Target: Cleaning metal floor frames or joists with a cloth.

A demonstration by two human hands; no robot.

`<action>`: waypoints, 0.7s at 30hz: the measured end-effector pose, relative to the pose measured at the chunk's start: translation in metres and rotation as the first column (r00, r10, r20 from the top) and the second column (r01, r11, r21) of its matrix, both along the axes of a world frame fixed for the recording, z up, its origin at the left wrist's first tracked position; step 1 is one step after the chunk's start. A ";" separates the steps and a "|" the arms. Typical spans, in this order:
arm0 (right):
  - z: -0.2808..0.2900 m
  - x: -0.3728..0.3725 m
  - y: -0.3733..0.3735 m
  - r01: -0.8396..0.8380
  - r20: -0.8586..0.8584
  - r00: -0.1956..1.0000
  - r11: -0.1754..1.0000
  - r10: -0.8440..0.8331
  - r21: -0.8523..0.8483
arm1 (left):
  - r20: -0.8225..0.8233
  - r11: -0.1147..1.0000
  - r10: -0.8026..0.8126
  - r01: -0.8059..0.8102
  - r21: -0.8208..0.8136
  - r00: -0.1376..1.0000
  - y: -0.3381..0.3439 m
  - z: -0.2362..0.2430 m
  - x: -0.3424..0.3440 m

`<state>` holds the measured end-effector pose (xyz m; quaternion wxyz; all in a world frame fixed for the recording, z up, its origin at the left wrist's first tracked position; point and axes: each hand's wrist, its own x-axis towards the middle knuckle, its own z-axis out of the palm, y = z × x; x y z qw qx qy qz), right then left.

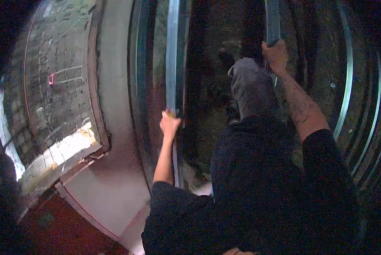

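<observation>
My left hand (170,124) is closed around a long, straight grey metal rail (171,59) that runs from the upper edge down past my left forearm. A small yellowish spot shows at its fingers, too blurred to name. Farther up and to the right, my right hand (276,56) is wrapped round the lower visible part of a second grey metal rail (273,19). Between the two rails, my leg in grey trousers (252,87) stretches over dark ground.
On the left rises a pale wall band (114,55) beside a grid-patterned, brick-like surface (60,97) with a brightly lit patch. Below it lie a light panel (107,195) and a dark red surface (67,229). Several shiny curved strips (349,80) line the dim right side.
</observation>
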<state>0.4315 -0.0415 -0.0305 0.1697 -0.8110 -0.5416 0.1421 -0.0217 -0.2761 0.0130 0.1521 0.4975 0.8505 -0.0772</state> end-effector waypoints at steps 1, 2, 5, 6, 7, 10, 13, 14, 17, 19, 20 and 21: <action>0.000 -0.002 0.000 -0.105 0.060 0.992 0.994 0.108 -0.037 | -0.044 0.997 -0.042 0.045 0.070 0.998 0.042 -0.005 0.005; 0.000 -0.009 0.001 -0.087 0.058 0.994 0.995 0.090 -0.049 | -0.005 0.992 -0.054 0.054 0.117 0.999 0.081 -0.007 0.005; -0.001 -0.006 0.003 0.098 -0.098 0.990 0.994 -0.103 -0.058 | -0.040 0.982 -0.039 0.046 0.181 0.998 0.195 -0.012 0.046; 0.001 -0.013 0.005 0.076 -0.134 0.988 0.997 -0.078 -0.022 | -0.112 0.977 -0.026 0.049 0.210 0.993 0.222 -0.016 0.041; 0.006 -0.005 0.005 0.080 -0.155 0.985 0.996 -0.075 0.026 | -0.122 0.972 -0.027 0.055 0.228 0.992 0.254 -0.013 0.055; 0.007 0.002 0.009 0.135 -0.024 0.991 0.989 -0.134 0.066 | -0.138 0.968 -0.026 0.059 0.242 0.990 0.296 -0.009 0.078; 0.019 -0.006 0.015 0.089 -0.140 0.985 0.993 -0.099 -0.075 | -0.139 0.966 -0.007 0.042 0.256 0.990 0.280 -0.007 0.062; 0.020 -0.014 0.014 0.078 -0.148 0.985 0.995 -0.086 -0.060 | -0.128 0.963 -0.013 0.047 0.264 0.992 0.260 -0.006 0.048; 0.002 0.000 0.000 0.112 -0.181 0.978 0.992 -0.101 0.051 | -0.064 0.961 -0.033 0.049 0.272 0.997 0.165 -0.011 0.055; -0.004 -0.004 0.001 0.134 -0.119 0.986 0.982 -0.118 0.132 | -0.117 0.960 -0.047 0.077 0.269 0.992 0.074 -0.014 0.031; -0.005 0.000 -0.001 0.120 -0.112 0.988 0.983 -0.104 0.138 | -0.070 0.978 -0.018 0.032 0.208 0.997 0.031 -0.004 0.037; 0.005 -0.011 0.005 0.116 -0.154 0.983 0.989 -0.101 0.091 | -0.141 0.948 -0.012 0.056 0.314 0.990 -0.031 -0.014 0.007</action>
